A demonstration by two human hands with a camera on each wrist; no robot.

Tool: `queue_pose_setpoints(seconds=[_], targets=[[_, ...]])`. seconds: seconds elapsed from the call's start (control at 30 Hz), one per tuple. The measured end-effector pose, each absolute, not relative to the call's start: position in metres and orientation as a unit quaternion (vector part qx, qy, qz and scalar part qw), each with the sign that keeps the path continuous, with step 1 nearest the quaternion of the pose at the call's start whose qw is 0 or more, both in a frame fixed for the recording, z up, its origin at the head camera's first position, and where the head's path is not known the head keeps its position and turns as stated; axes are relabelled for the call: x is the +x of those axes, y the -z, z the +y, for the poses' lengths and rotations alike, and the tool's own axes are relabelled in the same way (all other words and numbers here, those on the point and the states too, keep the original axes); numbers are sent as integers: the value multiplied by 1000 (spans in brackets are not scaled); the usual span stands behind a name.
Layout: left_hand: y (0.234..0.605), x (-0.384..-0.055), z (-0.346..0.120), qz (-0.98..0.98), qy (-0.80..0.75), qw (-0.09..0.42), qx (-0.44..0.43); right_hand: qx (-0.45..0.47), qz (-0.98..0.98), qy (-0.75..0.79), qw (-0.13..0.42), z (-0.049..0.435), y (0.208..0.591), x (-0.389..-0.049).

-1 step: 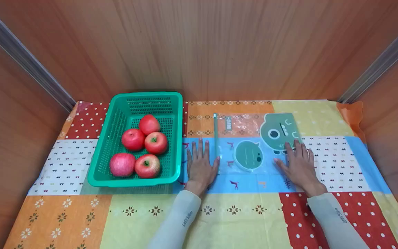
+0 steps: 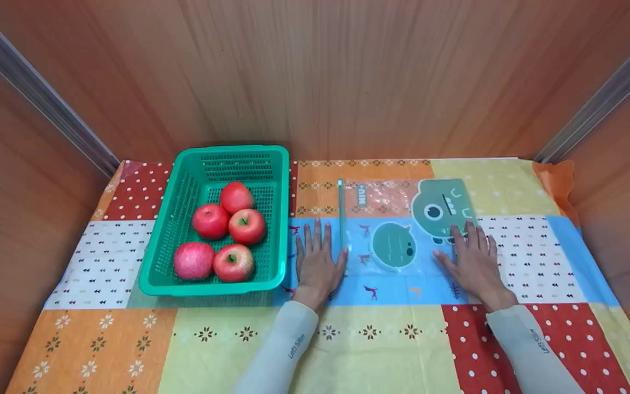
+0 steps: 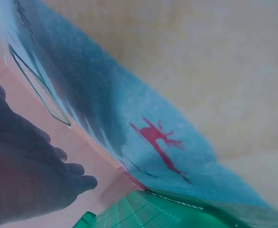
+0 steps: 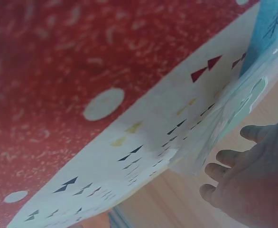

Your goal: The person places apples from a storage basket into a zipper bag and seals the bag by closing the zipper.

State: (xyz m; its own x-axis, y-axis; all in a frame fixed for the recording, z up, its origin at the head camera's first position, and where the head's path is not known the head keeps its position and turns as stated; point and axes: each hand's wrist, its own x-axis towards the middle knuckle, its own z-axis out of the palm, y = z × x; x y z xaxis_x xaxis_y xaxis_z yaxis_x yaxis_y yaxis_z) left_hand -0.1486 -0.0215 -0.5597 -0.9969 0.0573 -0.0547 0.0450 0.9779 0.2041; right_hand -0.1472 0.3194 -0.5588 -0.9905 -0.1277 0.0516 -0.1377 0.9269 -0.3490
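My left hand (image 2: 317,269) is spread with straight fingers between a green plastic basket and a clear zip bag, its thumb by the bag's slider edge. The zip bag (image 2: 360,235) lies flat, printed with green cartoon creatures. Over the bag's near right corner, my right hand (image 2: 476,266) has its fingers extended and holds nothing. Inside the basket (image 2: 281,235) sit several red apples (image 2: 233,262). In the left wrist view the left hand (image 3: 30,166) appears beside the basket's wall (image 3: 143,211); the right wrist view shows the right hand (image 4: 253,175) near the bag's edge (image 4: 200,147).
A patchwork-patterned cloth (image 2: 227,350) covers the table. Wood-grain panels (image 2: 348,82) stand behind and at both sides, with metal strips (image 2: 47,87) at the corners. An orange piece of cloth (image 2: 558,186) bunches at the far right corner.
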Motion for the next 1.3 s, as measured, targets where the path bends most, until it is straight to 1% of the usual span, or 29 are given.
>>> queue_pose_setpoints(seconds=[0.67,1.03,1.3], targets=[[553,-142,-25,992,-118,37,26,81,-977,-197,23,295,558,-143],[554,-139,-21,988,-148,41,28,87,-977,-194,15,271,559,-142],[553,-139,-17,990,-127,44,32,105,-975,-194,29,250,558,-142]])
